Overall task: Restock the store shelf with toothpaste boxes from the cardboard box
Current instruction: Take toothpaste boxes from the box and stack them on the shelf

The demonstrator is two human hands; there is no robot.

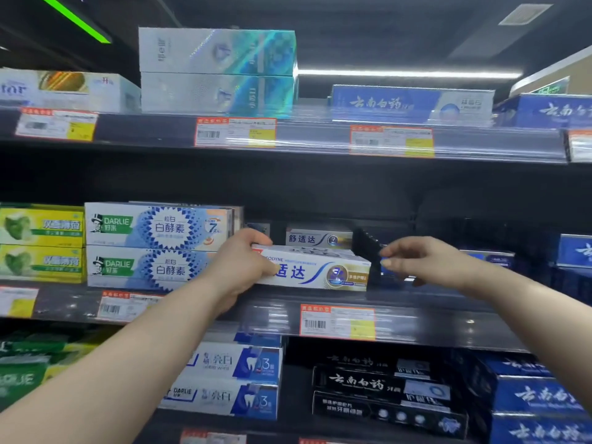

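- The long white toothpaste box (315, 272), cardboard with blue lettering and a gold-and-blue emblem, lies lengthwise at the front of the dark middle shelf (448, 318), its printed face outward.
- The left hand (243, 264) grips the box's left end, thumb over the top edge and fingers curled onto the front face.
- The right hand (416, 261) hovers just beside the box's right end with its fingers loosely extended and holding nothing; whether a fingertip touches the box or the divider cannot be told.
- Judged step: seating this box in its lane. The cardboard supply box is out of view.
- The next move probably calls for squaring the box parallel to the shelf front, the right hand steadying the free end, then letting go.
- A matching grey-and-white toothpaste box (318, 238) sits directly behind it, so there is little depth left for pushing back.
- On the right, a black ribbed divider (368, 251) stands just beside the box's end and limits any sideways slide.
- On the left, stacked white-and-blue Darlie boxes (157, 245) stand close to the gripping hand, leaving the knuckles tight room.
- Above the box the bay is open and dark, with room to lift the hands out.
- Beyond the divider, blue toothpaste boxes (490, 257) sit further back.
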